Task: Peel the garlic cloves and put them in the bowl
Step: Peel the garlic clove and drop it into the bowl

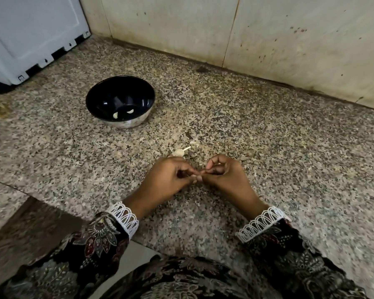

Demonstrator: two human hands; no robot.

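Both grips meet fingertip to fingertip: left hand (168,176) and right hand (221,174) pinch small garlic clove (200,177), likely mid-peel, mostly hidden. Spare clove (179,152) just beyond grips on bench (268,147). Bowl (120,101) farther beyond, leftward, holds two peeled cloves (122,113). Next: strip skin, carry clove to bowl.

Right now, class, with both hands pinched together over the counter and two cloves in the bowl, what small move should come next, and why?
Probably keep stripping the skin. The left hand and right hand meet at their fingertips, pinching something too small to make out, likely a clove. The bowl holds only two peeled cloves, and another clove lies on the counter beyond the hands.
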